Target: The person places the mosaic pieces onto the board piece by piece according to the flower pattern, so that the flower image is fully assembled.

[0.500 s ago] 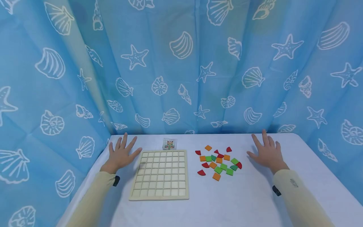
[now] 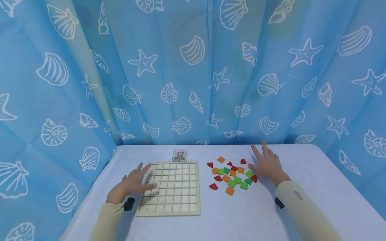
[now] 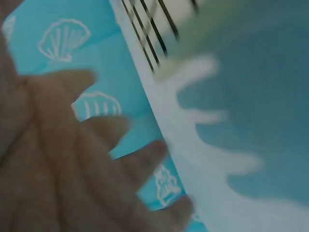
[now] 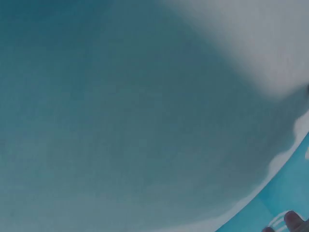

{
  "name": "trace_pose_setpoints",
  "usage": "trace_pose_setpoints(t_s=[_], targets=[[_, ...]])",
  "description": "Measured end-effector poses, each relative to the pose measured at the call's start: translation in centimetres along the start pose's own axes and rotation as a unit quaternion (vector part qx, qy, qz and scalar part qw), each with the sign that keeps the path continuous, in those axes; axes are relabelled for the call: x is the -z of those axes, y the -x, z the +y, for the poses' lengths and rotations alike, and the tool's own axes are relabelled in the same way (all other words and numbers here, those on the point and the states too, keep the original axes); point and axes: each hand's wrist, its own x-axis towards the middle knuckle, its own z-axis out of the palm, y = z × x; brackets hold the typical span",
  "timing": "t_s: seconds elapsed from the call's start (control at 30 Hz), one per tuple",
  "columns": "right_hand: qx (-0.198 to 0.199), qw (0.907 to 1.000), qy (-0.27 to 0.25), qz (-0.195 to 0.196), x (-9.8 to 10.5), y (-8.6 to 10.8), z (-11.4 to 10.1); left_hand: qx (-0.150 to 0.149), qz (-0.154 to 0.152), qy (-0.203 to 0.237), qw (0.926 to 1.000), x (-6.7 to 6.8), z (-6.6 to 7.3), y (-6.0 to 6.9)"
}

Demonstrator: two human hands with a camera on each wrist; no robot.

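Note:
My left hand (image 2: 132, 182) is over the left edge of a cream gridded board (image 2: 178, 184), its fingers spread and holding nothing. In the left wrist view the same hand (image 3: 91, 164) appears blurred, with a corner of the board at the top. My right hand (image 2: 268, 165) hovers just right of a loose group of flat pieces, fingers extended and holding nothing. Among them are orange squares (image 2: 230, 190), green squares (image 2: 244, 185) and red quarter-rounds (image 2: 213, 186). Only fingertips (image 4: 292, 221) of that hand show in the right wrist view.
A small picture card (image 2: 180, 155) with a grid pattern lies behind the board. Everything sits on a white-covered table (image 2: 223, 221). Behind and beside it hangs a blue curtain (image 2: 169, 77) printed with seashells and starfish.
My left hand has moved right and towards me, from beside the board to over its left side. My right hand has shifted left, closer to the coloured pieces. The pieces and board lie as before.

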Motion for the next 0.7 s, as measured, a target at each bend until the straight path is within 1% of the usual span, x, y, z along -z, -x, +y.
trace_pose_setpoints(t_s=[0.07,0.13,0.23,0.33,0.47,0.53,0.7], targets=[[0.008,0.9999,-0.003,-0.010,-0.2,-0.4,-0.3,-0.009,-0.028,0.016,0.9994,-0.6,0.6,0.7],[0.016,0.9997,-0.008,-0.017,-0.3,-0.8,-0.6,-0.010,-0.045,0.028,0.9985,-0.9,1.1,1.3],[0.025,0.9990,-0.022,-0.031,-0.3,-1.6,-0.9,-0.008,-0.053,0.020,0.9984,-1.2,1.4,1.5],[0.024,0.9968,-0.047,-0.060,-0.3,-2.3,-1.3,0.003,-0.062,-0.006,0.9981,-1.5,1.4,1.3],[0.019,0.9920,-0.086,-0.091,-0.6,-3.0,-2.0,0.005,-0.069,-0.013,0.9975,-1.4,1.2,1.4],[0.025,0.9907,-0.095,-0.094,-0.7,-3.3,-2.2,0.004,-0.068,-0.011,0.9976,-1.3,1.2,1.5],[0.053,0.9888,-0.093,-0.104,-0.6,-4.0,-2.3,0.005,-0.083,0.019,0.9963,-1.4,1.2,1.6]])
